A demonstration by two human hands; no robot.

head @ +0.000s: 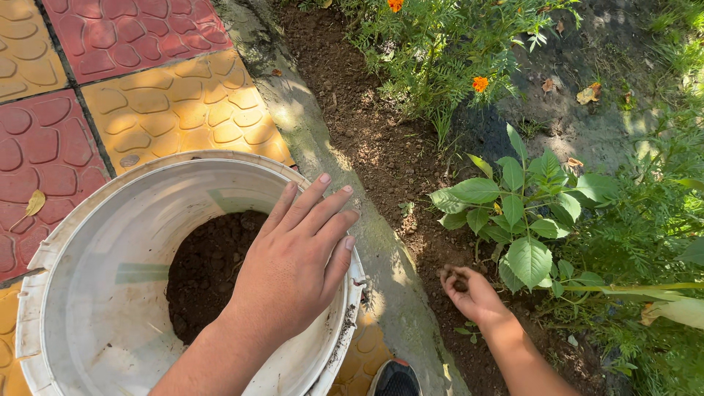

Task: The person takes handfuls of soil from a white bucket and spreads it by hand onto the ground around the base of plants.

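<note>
- Two hands are seen from above: the left hand (293, 268) is laid flat, fingers spread and straight, over the right side of a white plastic bucket (81, 293) in the lower left of the frame; nothing is gripped by it.
- Dark soil (202, 275) is held in the bottom of the bucket, partly covered by the left hand.
- The right hand (469, 293), lower centre-right, is curled palm-up over the garden bed (367, 139), and a small clump of soil (458, 282) is cupped loosely in the half-closed fingers.
- A concrete curb (315, 147) is set between the bucket and the bed, running from top centre to the bottom edge; the bucket is stood on red and yellow paving tiles (169, 103).
- Risk of spilling is judged real: the clump is only loosely cupped, so crumbs could be dropped onto the curb or the tiles if the hand is tilted.
- The bucket's rim looks cracked and jagged near the left hand's fingertips; skin could be scraped, or the rim broken further, if weight is pressed there.
- A leafy green plant (513, 220) is stood just beside the right hand, with orange marigolds (479, 83) further up; stems or roots could be damaged by careless scooping.
- A shoe (396, 380) is seen at the bottom edge, close to the bucket, which could be knocked by it.
</note>
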